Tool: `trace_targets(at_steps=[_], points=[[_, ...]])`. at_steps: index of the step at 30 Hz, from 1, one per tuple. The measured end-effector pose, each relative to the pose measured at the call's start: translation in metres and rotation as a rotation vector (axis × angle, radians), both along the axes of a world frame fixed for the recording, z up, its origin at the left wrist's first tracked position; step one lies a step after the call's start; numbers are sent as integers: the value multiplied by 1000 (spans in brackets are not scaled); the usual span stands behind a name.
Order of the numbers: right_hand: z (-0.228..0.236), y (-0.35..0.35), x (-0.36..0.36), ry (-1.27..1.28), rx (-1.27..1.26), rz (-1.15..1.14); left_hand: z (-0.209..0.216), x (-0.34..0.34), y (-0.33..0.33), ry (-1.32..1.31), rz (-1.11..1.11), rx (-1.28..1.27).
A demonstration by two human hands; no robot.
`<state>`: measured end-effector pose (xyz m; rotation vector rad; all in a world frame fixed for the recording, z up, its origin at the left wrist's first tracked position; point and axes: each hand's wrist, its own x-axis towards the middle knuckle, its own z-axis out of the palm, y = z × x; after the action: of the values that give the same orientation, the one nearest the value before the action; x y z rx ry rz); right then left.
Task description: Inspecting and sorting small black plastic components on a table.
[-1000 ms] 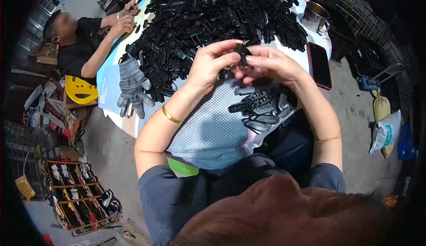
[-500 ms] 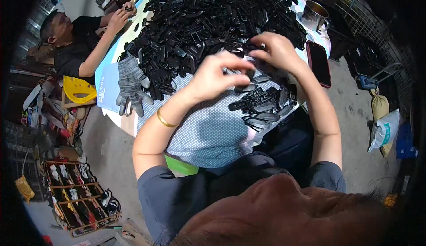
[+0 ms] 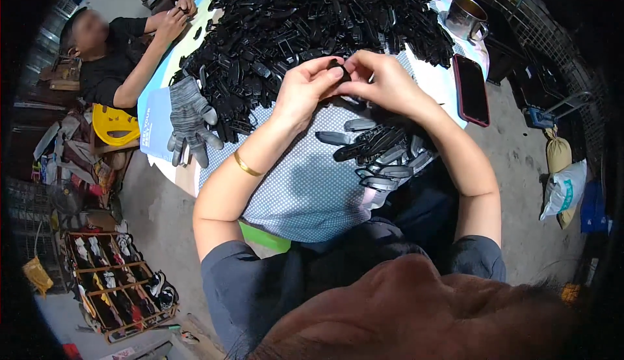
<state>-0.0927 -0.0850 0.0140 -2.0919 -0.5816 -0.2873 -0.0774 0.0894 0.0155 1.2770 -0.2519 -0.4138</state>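
Observation:
My left hand (image 3: 304,90) and my right hand (image 3: 380,82) meet at the near edge of a big heap of black plastic parts (image 3: 305,19). Between their fingertips, both pinch one small black plastic part (image 3: 338,69); its exact kind cannot be made out. Closer to my body, to the right, lies a smaller group of long, rounded black plastic pieces (image 3: 383,155), some glossy grey on top. Under it spreads a dotted grey-blue cloth (image 3: 286,184).
A grey glove (image 3: 190,116) rests on the table's left side. To the right are a phone (image 3: 470,90) and a metal mug (image 3: 467,17). Across the left edge, a co-worker (image 3: 104,54) holds something small. A rack of footwear (image 3: 120,285) stands on the floor.
My hands, apart half a second ago, have come together around a small black part. A glossy piece now lies at the left of the smaller group.

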Motion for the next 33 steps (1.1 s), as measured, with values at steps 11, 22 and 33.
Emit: trace_targets(at_steps=[11,22,33], points=[[-6,-12,2,-194,-200,-72,2,2,2,-32,48,18],[9,-6,-16,319,414,50,-6,-4,-3,-138,1,-62],[14,-4,-24,-265,0,-14,-3,-7,1,-211,14,38]])
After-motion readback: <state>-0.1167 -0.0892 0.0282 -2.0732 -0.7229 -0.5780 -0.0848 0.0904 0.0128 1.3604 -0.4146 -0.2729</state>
